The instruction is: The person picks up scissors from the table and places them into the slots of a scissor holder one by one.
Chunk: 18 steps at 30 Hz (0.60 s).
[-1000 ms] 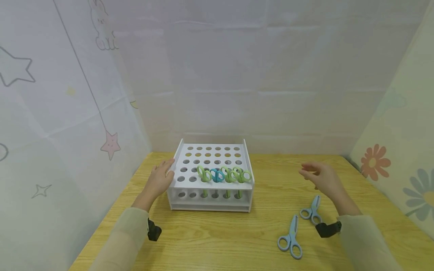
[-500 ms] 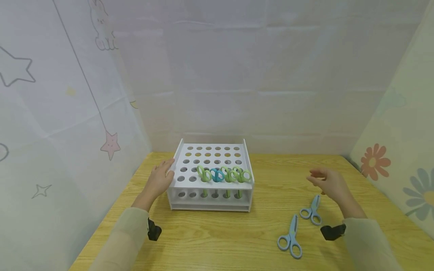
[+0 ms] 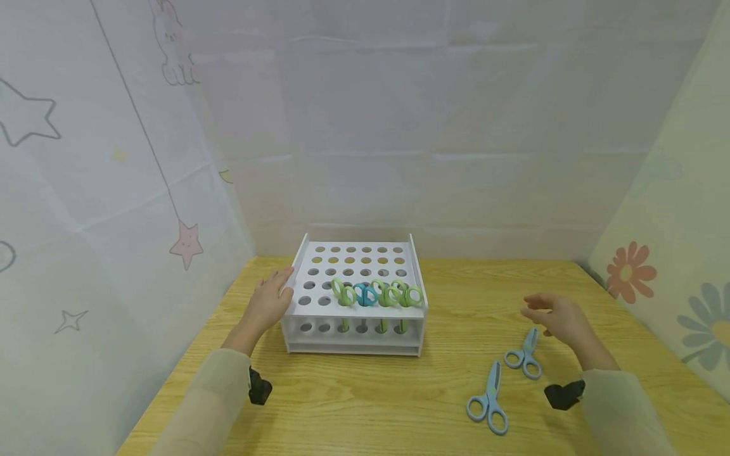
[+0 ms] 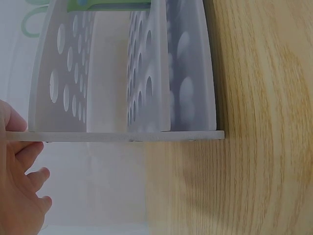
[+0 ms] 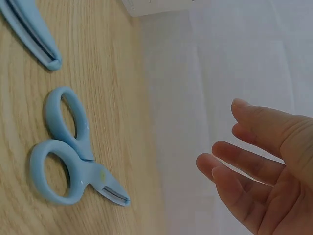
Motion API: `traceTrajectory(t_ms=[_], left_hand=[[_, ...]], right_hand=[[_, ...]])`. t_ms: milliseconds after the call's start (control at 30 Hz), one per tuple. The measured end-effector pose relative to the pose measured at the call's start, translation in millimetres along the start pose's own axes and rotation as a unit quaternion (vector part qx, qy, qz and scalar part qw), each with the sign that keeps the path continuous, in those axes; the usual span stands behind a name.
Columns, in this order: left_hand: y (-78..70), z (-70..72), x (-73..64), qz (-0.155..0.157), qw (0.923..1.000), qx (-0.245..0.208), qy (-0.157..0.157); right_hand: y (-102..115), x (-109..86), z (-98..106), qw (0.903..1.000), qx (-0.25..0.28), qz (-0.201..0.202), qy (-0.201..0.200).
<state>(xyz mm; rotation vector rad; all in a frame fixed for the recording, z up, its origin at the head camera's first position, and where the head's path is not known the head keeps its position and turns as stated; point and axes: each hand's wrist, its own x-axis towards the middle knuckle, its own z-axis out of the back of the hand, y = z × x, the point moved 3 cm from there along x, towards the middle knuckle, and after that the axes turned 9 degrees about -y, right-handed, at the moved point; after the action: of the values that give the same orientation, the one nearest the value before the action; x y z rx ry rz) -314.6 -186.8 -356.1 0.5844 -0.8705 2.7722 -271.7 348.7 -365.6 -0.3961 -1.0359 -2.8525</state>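
A white rack [image 3: 319,311] with rows of round holes stands on the table. My left hand [image 3: 267,305] holds its left side panel, thumb on one side and fingers on the other, as the left wrist view shows. Handles up in the front row are a teal pair of scissors [image 3: 363,297] and three green ones, the leftmost green scissors [image 3: 345,300] among them. Over the table's right side hovers my right hand [image 3: 561,318], fingers loosely bent and holding nothing. Below it lie light-blue scissors [image 3: 526,355]; a second light-blue pair [image 3: 489,401] lies nearer the front.
The wooden table [image 3: 365,399] meets a pale cloth backdrop [image 3: 365,158] behind the rack. Printed cloth walls rise on the left and right. A black wrist camera [image 3: 259,387] sits on the left wrist and another camera [image 3: 563,394] on the right.
My right hand has moved right and a little toward me, lower over the farther light-blue scissors. The left hand, the rack and the scissors have stayed in place.
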Motion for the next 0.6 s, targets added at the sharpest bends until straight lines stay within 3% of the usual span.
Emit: traceTrajectory(t_ms=[600], left_hand=[[0.1, 1.2, -0.4, 0.011, 0.9999, 0.002, 0.011]], right_hand=[[-21, -2.5, -11, 0.9967, 0.007, -0.016, 0.079]])
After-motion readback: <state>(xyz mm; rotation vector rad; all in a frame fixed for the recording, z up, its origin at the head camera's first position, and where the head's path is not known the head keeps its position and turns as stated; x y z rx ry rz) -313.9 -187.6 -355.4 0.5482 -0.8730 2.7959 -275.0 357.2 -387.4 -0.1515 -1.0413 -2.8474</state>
